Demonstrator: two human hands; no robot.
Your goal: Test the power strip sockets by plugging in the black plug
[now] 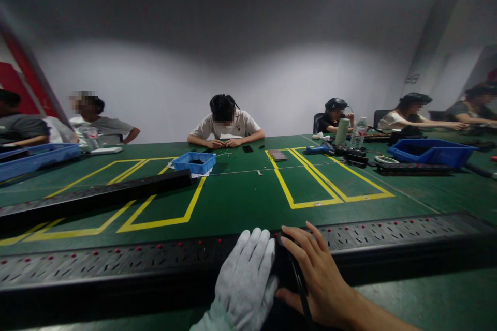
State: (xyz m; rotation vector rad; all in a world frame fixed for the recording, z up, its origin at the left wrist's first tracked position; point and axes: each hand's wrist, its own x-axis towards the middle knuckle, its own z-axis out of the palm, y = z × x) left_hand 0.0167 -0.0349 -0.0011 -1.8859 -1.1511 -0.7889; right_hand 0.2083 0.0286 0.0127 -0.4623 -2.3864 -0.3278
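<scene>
In the head view a long black strip (174,258) with rows of slots and small red dots lies crosswise in front of me. It looks like a power strip. My left hand (246,279), in a white glove, rests on it with fingers stretched out together. My bare right hand (318,274) is close beside it, fingers curved around a dark piece at the strip. A thin black cord (298,276) runs down from that piece under the hand. The piece itself is mostly hidden, so its exact kind cannot be made out.
A second black strip (97,194) lies at the left, and a small blue bin (194,163) is beyond it. A larger blue bin (430,152), bottles (359,132) and a blue tool (320,148) stand or lie at right. Several people sit around the green table (240,196).
</scene>
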